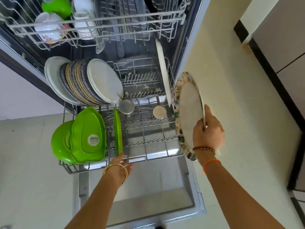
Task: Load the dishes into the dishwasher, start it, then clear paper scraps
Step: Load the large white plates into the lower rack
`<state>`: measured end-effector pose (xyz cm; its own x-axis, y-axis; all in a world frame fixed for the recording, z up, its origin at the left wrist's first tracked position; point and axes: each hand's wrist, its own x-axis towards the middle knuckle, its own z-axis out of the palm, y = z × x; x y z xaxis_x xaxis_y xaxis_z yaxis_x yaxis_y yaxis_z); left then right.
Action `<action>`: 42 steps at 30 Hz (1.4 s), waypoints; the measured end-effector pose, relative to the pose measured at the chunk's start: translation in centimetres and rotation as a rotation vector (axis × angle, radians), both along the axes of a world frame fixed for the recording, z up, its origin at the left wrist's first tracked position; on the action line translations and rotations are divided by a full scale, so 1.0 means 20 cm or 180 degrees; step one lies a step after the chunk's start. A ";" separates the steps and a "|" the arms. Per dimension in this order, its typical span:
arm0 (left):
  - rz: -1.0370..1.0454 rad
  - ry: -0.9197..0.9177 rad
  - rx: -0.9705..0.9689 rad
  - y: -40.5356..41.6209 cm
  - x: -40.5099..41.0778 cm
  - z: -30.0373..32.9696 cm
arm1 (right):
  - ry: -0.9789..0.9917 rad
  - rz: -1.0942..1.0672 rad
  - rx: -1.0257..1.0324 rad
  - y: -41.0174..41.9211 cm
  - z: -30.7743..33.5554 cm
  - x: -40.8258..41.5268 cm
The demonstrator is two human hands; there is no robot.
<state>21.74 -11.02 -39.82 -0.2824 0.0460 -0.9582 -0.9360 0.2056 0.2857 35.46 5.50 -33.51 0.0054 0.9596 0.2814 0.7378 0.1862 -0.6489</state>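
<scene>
The dishwasher stands open with its lower rack (pixel 153 156) pulled out over the door. My right hand (pixel 208 129) grips a large plate with a patterned rim (pixel 189 111), upright at the rack's right edge. My left hand (pixel 123 166) holds the near edge of a thin green plate (pixel 118 129) standing on edge in the rack. Green heart-shaped plates (pixel 82 138) lean at the rack's left. A row of grey and woven-pattern plates (pixel 85 81) stands behind them. A white plate (pixel 163 71) stands upright at the back right.
Two small steel cups (pixel 126 107) (pixel 159 112) sit in the rack's middle. The upper rack (pixel 99 22) holds white mugs and a green bowl. A cream counter side (pixel 239 96) flanks the dishwasher on the right. The open door (pixel 148 195) lies below my arms.
</scene>
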 end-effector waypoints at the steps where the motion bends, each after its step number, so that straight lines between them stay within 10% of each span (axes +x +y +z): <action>1: -0.0034 0.0015 -0.0081 0.00 0.00 0.01 | 0.0018 0.0031 0.0139 -0.01 0.01 0.00; 7: -0.0612 0.0321 -0.0532 0.11 0.00 0.05 | -0.0028 0.0076 0.0522 -0.06 0.12 0.07; 20: -0.1684 0.0609 0.1532 0.52 0.06 0.60 | 0.0011 0.0423 0.0601 -0.24 0.11 0.06; 42: -0.1961 0.1133 0.1070 0.68 -0.03 0.47 | -0.0401 0.0624 -0.0568 -0.13 -0.06 -0.06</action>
